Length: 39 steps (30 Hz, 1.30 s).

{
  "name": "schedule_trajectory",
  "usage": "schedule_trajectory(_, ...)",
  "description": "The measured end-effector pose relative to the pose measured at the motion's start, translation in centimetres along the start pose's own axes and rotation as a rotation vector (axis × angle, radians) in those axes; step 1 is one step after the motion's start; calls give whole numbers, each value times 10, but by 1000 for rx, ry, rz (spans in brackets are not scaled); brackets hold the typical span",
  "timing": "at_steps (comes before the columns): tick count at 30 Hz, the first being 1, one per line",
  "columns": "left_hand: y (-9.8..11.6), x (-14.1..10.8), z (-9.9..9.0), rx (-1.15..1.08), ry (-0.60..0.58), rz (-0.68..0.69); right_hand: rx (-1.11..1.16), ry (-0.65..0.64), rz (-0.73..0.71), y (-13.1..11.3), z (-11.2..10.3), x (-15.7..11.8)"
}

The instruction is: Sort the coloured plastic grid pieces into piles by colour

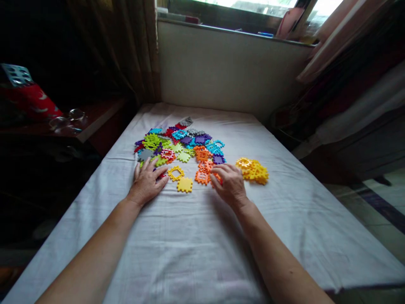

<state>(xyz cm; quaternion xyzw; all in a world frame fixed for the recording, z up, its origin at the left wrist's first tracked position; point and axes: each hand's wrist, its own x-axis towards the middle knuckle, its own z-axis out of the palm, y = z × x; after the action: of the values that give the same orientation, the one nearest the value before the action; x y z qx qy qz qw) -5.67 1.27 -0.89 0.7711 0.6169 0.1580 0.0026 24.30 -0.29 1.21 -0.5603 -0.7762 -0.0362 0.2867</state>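
Observation:
Colourful plastic interlocking tiles (184,157) with toothed edges lie in a loose heap on a cloth-covered table. My left hand (147,179) rests at the heap's near left, fingers spread, partly over a few tiles. Just right of it lie a yellow frame-shaped tile (176,173) and a solid yellow tile (184,185). My right hand (230,180) is bent over the right side, its fingers and thumb around an orange tile (220,179) that they partly hide. More orange tiles (202,177) lie beside those fingertips. A separate pile of yellow tiles (255,172) sits right of my right hand.
A pale sheet (177,253) covers the table, which meets a wall (221,71) below a window. On the left, a dark wooden surface (104,112) holds eyeglasses (68,120) and a red patterned pouch (34,101). Cloths (363,97) hang at the right.

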Motion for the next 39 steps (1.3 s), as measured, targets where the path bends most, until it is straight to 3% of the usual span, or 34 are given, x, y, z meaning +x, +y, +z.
schedule_trajectory(5,4,-1,-4,10,-3,4,45,-255,-154,-53,17,6)
schedule_trajectory(9,3,0,-3,12,6,11,37,-307,-191,-59,24,8)
schedule_trajectory(13,-2,1,2,16,29,32,11,-148,-108,-28,15,10)
schedule_trajectory(18,-6,2,5,31,36,67,-201,39,195,47,-22,6)
schedule_trajectory(21,-6,2,4,21,39,83,-310,78,284,81,-39,-9)
schedule_trajectory(24,-5,2,4,-1,46,99,-340,126,352,100,-42,-24)
schedule_trajectory(27,-3,1,4,-25,62,115,-322,181,380,103,-39,-30)
schedule_trajectory(30,1,0,4,-48,65,123,-262,230,340,86,-31,-25)
schedule_trajectory(33,6,0,4,-67,53,126,-147,188,199,45,-17,-13)
schedule_trajectory(37,8,0,3,-81,45,133,-6,-72,-57,-27,7,9)
schedule_trajectory(39,8,-1,2,-83,42,132,5,-202,-111,-54,17,19)
